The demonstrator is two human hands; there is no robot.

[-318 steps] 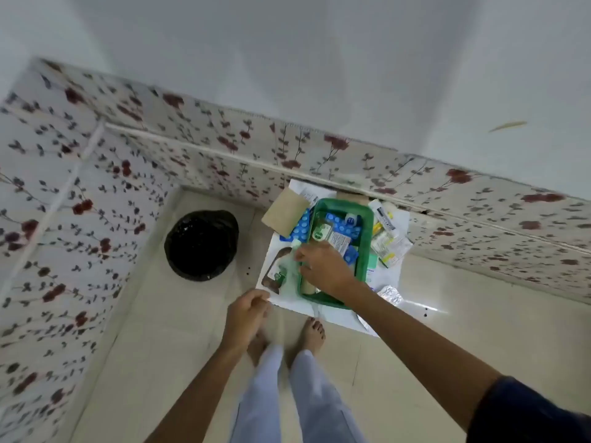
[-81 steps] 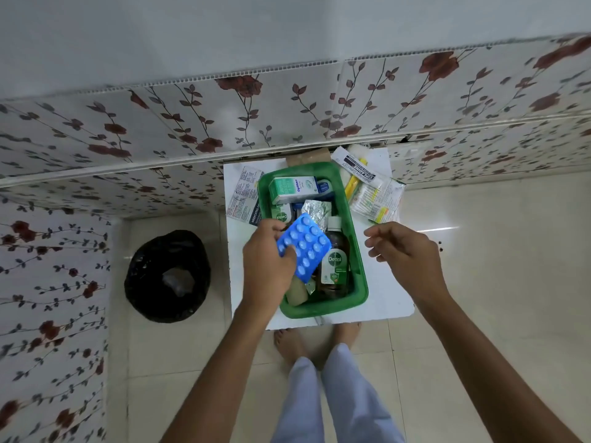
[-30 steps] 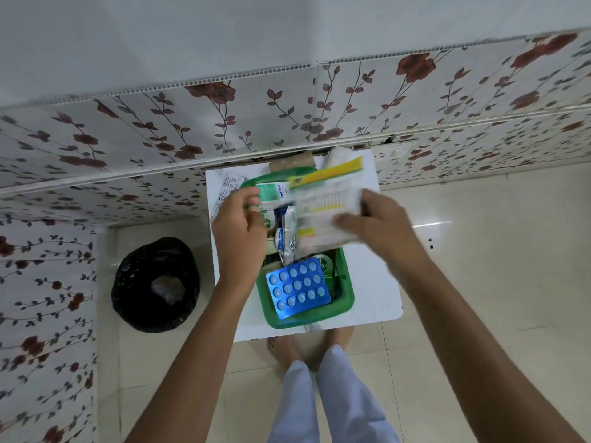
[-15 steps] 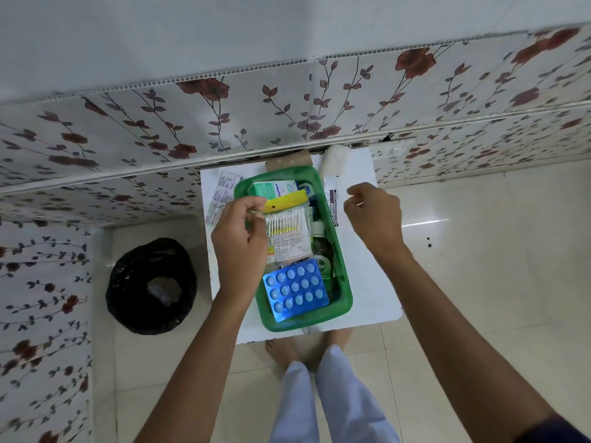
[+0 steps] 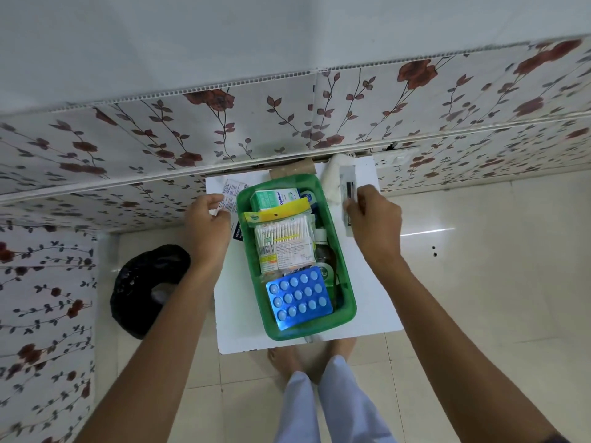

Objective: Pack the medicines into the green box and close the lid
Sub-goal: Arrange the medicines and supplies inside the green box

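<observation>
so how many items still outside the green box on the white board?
3 visible: a printed strip left of the green box, at the left hand; a long sachet under the right hand; a white roll beside it. Others may be hidden.

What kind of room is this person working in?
Probably a room in a home: tiled floor, flower-patterned wall panels, bare feet, and a black bin bag beside a small white table holding a green box of medicines.

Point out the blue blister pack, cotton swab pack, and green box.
blue blister pack (image 5: 300,297), head view, middle of the foil face.
cotton swab pack (image 5: 284,239), head view, clear window over the swabs.
green box (image 5: 347,284), head view, right rim.
</observation>
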